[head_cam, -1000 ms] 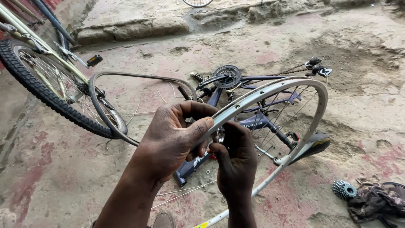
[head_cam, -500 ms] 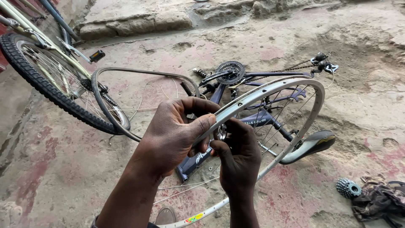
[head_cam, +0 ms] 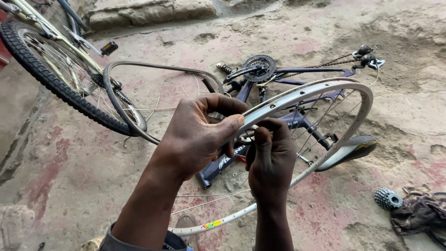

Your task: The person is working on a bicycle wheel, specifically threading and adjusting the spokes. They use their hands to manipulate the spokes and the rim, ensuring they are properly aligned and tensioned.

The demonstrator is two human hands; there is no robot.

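Left hand: my left hand (head_cam: 200, 135) wraps over the near upper edge of the silver metal bicycle wheel rim (head_cam: 325, 90), fingers curled around it and thumb pressed along its side, clamped on it.
Right hand: my right hand (head_cam: 272, 158) sits just beside the left, fingertips pinched together at the rim's inner face where a spoke meets it; what they pinch is too small to tell.
Rim: I hold it tilted in the air in front of me, its far arc up and to the right, its near arc low by my knee; thin wire spokes (head_cam: 325, 121) cross inside it.
Below the rim: a dark blue bicycle frame (head_cam: 297, 72) lies flat on the dirt ground (head_cam: 69, 186), with its toothed chainring (head_cam: 260, 65) and a black saddle (head_cam: 348, 148).
Left side: a loose grey tyre hoop (head_cam: 139, 67) leans near a standing bicycle's black-tyred wheel (head_cam: 51, 79).
Lower right: a small silver cog cluster (head_cam: 388, 199) rests beside a dark crumpled rag (head_cam: 420, 214).
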